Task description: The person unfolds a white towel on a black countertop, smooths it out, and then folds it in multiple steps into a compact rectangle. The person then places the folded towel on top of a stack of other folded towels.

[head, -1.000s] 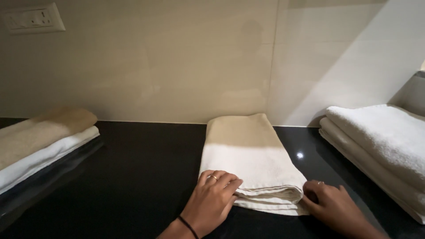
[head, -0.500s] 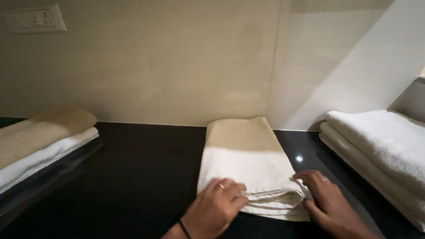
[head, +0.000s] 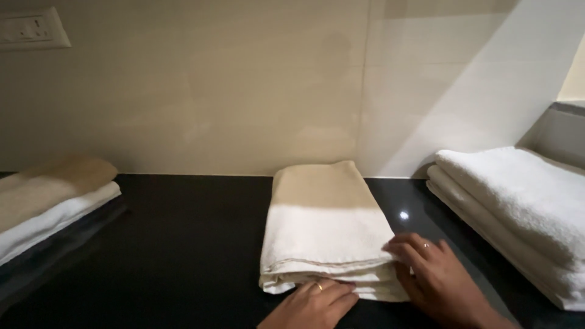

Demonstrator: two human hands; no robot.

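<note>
Dark glossy countertop [head: 183,244] against a plain cream tiled wall [head: 244,91], lit from the right, left side in shadow. Folded cream towel [head: 323,228] lies mid-counter, long side running toward the wall, near end stacked in several layers. Left hand [head: 317,304] is at the towel's near edge, fingers flat and together against the lower folds, ring on one finger; not gripping, just pressing or touching the edge. Right hand [head: 436,277] sits at the towel's near right corner, fingers spread a bit, fingertips on the top layer's side edge, also ringed; it looks like it rests rather than pinches, though the fold hides the thumb so hard to be sure. To the right, well apart from the towel, a stack of white towels [head: 518,210] lies angled on the counter. Far left, another stack of folded towels [head: 52,198], beige on top, white below. A wall switch plate [head: 30,28] sits top left.
</note>
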